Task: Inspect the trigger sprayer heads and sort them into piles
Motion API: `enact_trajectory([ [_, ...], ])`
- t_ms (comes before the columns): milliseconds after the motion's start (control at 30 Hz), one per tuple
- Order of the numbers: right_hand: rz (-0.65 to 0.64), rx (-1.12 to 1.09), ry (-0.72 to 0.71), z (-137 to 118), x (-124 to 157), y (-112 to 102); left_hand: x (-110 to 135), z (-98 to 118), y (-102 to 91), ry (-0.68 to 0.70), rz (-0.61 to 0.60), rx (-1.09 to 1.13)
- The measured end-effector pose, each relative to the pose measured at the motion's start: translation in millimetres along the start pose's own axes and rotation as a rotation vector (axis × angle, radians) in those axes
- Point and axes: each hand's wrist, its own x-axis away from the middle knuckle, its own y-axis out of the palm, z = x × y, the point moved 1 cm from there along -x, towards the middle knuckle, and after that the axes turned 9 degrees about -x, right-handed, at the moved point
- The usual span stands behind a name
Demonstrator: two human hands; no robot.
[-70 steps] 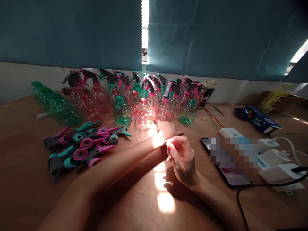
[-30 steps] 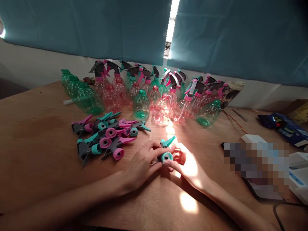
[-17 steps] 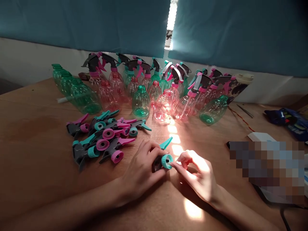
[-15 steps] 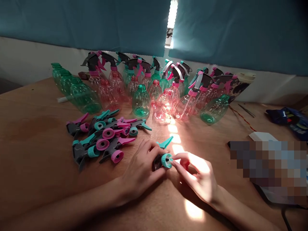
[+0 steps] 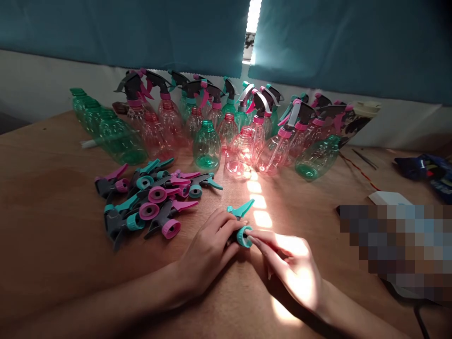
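My left hand (image 5: 208, 250) grips the dark grey body of a spray trigger head (image 5: 233, 235), mostly hidden by my fingers. Its teal collar (image 5: 244, 237) points right, and its teal trigger (image 5: 242, 208) sticks up past my fingertips. The fingertips of my right hand (image 5: 291, 266) pinch that collar from the right. Beyond my left hand lies a loose pile of grey spray heads (image 5: 150, 202) with pink and teal collars. The nearest bottles are a clear pink one (image 5: 240, 153) and a clear green one (image 5: 206, 147), both capless and apart from my hands.
Assembled pink and green spray bottles (image 5: 226, 113) crowd the back of the wooden table (image 5: 45, 197), and green bottles (image 5: 108, 134) lie at left. To the right are a printed cup (image 5: 360, 120), tweezers (image 5: 364, 158), a white box (image 5: 388, 198), and a pixelated patch (image 5: 395, 247).
My right fingertips have closed onto the teal collar from beside it. The spray head has stayed in my left hand, its collar turned slightly, and the view has tilted a little.
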Motion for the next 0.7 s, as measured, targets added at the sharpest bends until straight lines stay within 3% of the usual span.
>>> enact_trajectory([
  [133, -0.051, 0.062, -0.098, -5, -2, -5, -1, -3, 2.6, 0.044, -0.001, -0.014],
  [267, -0.052, 0.264, -0.189, -11, -3, -7, -7, -3, -0.9, 0.017, -0.010, -0.032],
  [367, -0.016, 0.273, -0.078, -11, -3, -5, -8, -3, -2.5, -0.014, -0.031, -0.051],
  [533, 0.067, 0.012, 0.162, -6, -5, -1, -5, -2, -0.1, -0.001, -0.018, -0.034],
  [700, 0.024, -0.022, 0.211, 1, -9, -3, -6, -5, 0.2, -0.014, -0.014, 0.011],
])
